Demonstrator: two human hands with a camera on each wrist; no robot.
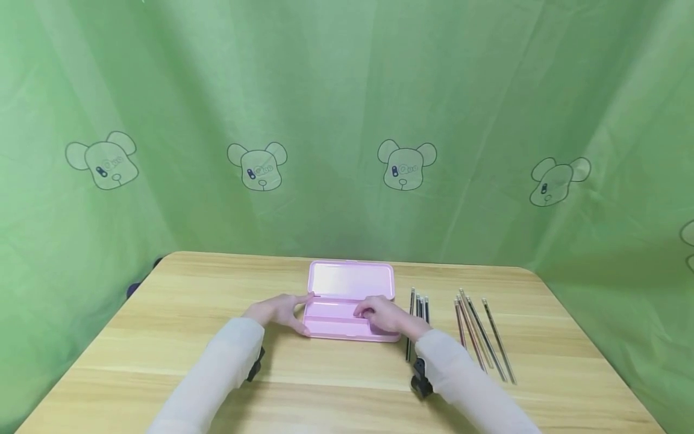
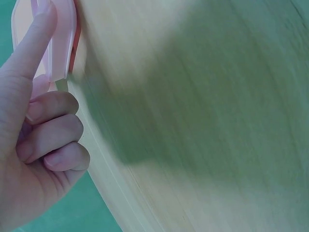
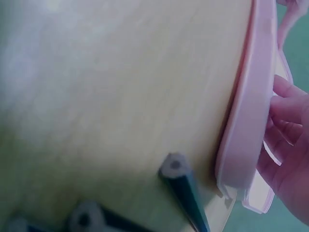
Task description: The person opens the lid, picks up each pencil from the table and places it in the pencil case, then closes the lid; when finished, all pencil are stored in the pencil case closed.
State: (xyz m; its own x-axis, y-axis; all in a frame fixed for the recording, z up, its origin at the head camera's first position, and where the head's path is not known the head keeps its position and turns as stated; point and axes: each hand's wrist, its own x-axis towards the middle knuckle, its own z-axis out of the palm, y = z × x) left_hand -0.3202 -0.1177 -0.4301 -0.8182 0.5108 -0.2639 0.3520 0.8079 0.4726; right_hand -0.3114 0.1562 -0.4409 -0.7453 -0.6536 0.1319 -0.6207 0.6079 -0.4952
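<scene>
A pink pencil case (image 1: 351, 280) lies on the table with its lid tilted back and a long divider along its inside. At its left end is my left hand (image 1: 283, 309), holding it between thumb and index finger; in the left wrist view the thumb (image 2: 36, 43) stretches along the case and the other fingers curl in. My right hand (image 1: 384, 314) reaches over the right half, fingers bent down into the case. In the right wrist view, those fingers (image 3: 289, 108) are at the case's wall (image 3: 251, 111); whether they hold something is hidden.
Several dark pencils (image 1: 411, 319) lie just right of the case, partly beneath my right wrist. Farther right another group of pencils (image 1: 496, 337), dark and reddish, lies loosely fanned. A green curtain (image 1: 336, 217) hangs behind the wooden table (image 1: 314, 386).
</scene>
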